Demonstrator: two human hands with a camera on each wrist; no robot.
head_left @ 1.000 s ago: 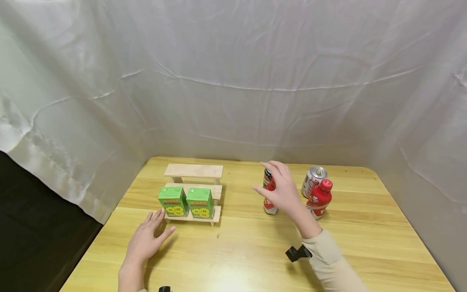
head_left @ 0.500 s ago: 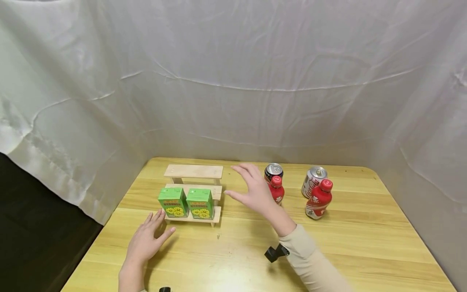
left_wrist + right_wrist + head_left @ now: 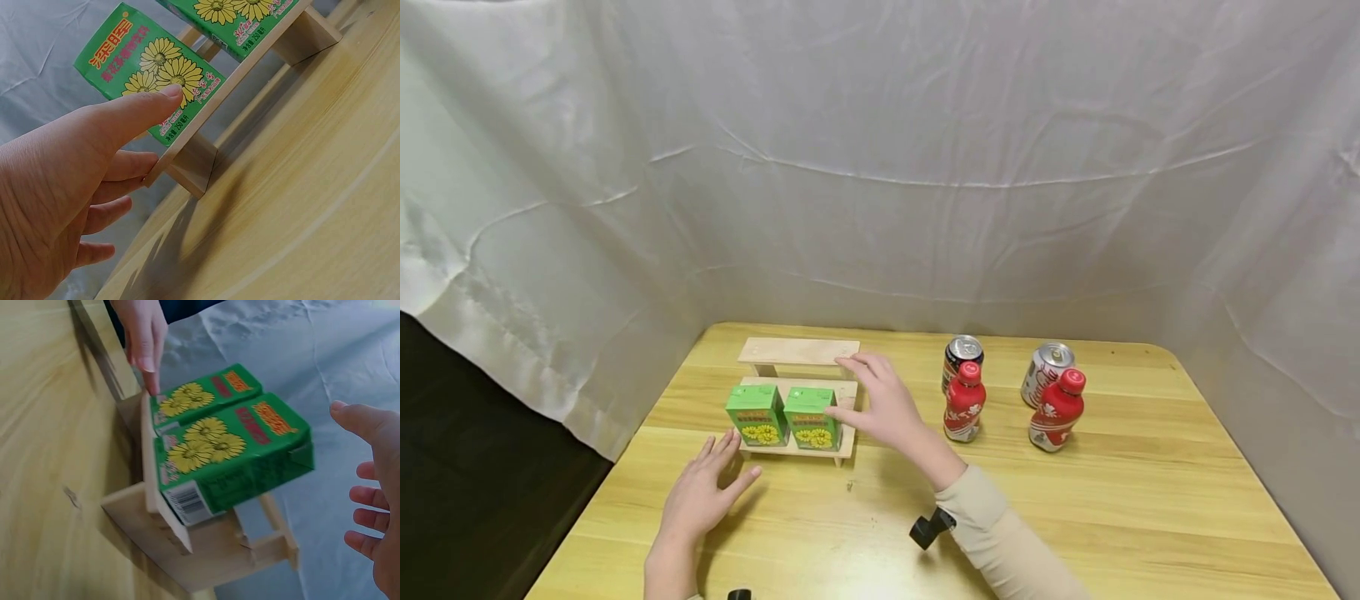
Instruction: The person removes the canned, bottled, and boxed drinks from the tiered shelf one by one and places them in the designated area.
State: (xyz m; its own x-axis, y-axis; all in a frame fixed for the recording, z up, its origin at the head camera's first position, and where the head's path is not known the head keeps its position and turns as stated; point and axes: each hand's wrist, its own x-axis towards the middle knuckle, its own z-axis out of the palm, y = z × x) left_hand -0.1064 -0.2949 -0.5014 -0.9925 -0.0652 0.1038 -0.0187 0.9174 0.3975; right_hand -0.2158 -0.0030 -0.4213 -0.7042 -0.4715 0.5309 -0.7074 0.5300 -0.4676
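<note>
Two green drink cartons, a left one and a right one, stand side by side on the lowest step of a wooden rack. My left hand is at the rack's left end, fingers spread; in the left wrist view its fingertips meet the end of the lowest step. Over the rack's right side is my right hand, thumb and fingers apart, holding nothing. The right wrist view shows a gap between this hand and the nearer carton.
Right of the rack, a dark can stands behind a red bottle. Farther right, a silver can stands behind another red bottle. Pale cloth hangs behind the wooden table.
My right hand has moved left, from in front of the dark can and red bottle to the rack's right side. The left hand has stayed in place.
</note>
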